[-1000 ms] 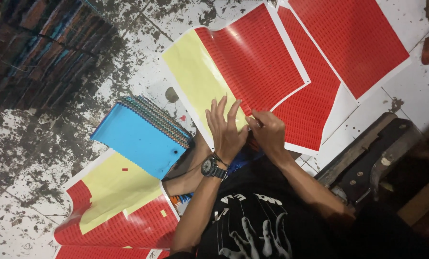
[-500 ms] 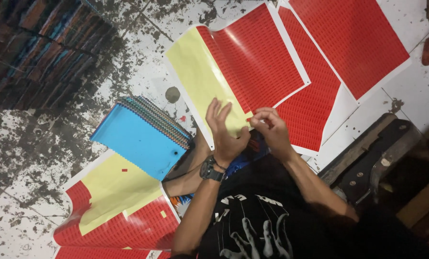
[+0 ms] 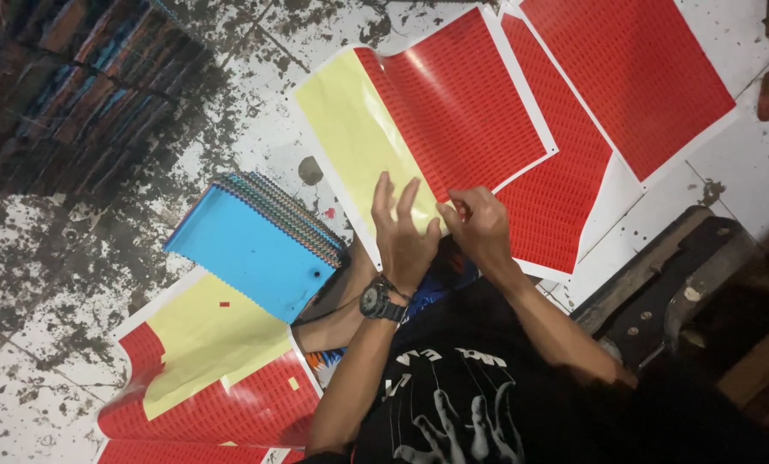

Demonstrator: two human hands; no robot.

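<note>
The left hand (image 3: 404, 234) lies flat with its fingers spread on the near edge of a sticker sheet (image 3: 427, 120), pressing on the bare yellow part; it grasps nothing. A black watch (image 3: 381, 301) sits on that wrist. The right hand (image 3: 479, 225) is just beside it, touching the same sheet at the line where the yellow backing meets the red stickers. Its fingertips are bunched together in a pinch, but what they hold is too small to tell.

This sheet lies on a white, paint-speckled floor (image 3: 41, 344) in front of the person, partly curled at its top edge, with its left part peeled to yellow and the rest red. Its right edge overlaps a second red sheet (image 3: 565, 189), and a third red sheet (image 3: 625, 77) lies beyond, at the top right. That makes three sheets ahead of the hands.

To the left of the left forearm sits one stack of notebooks (image 3: 260, 245) with a blue cover on top and coloured edges showing along its side; it rests partly over the person's leg. Below it lies another sheet (image 3: 204, 369), mostly peeled to yellow with red left along its lower border, and the edge of one more red sheet shows at the bottom. A dark wooden block (image 3: 668, 275) stands to the right of the right arm.
</note>
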